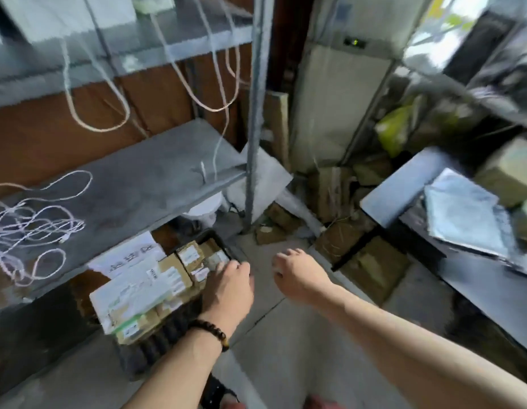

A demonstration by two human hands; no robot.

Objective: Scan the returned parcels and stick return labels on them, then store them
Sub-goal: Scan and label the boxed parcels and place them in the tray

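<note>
Person bends toward a black crate [168, 335] that stands on the floor [286, 335] under a grey shelf [138, 178].

Left hand [230, 286], beaded bracelet [210, 330] at the wrist, is down at the far end of the crate. Its fingertips [227, 265] lie on or against a small box [216, 258] in the far corner. Blur hides whether they grasp it or only touch it, so the grip cannot be told. Right hand [297, 273] hangs over bare floor beside the crate, fingers loosely curled, nothing in it.

Step in hand, by judgement: storing, either seating a parcel in the crate or pressing it level.
- Best done by pushing the small box flat into the corner gap, label side up so it can be read later.
- Right hand is free and could steady the crate wall if the load shifts.
- Crate looks near full, so anything added on top may slide toward the floor.

Crate contents:
- Parcels [173, 273], mostly brown cardboard with white labels, packed side by side.
- One large flat pale parcel [132, 293] lies across the near end and stands proud of the rim.
- A white sheet [129, 255] with dark characters leans behind the crate; the text is not readable.

Elsewhere:
- Tangled white cables [29, 225] on the shelf.
- Loose boxes [371, 261] heaped on the floor to the right.
- A silver mailer [466, 211] on a dark tabletop [477, 290].
</note>
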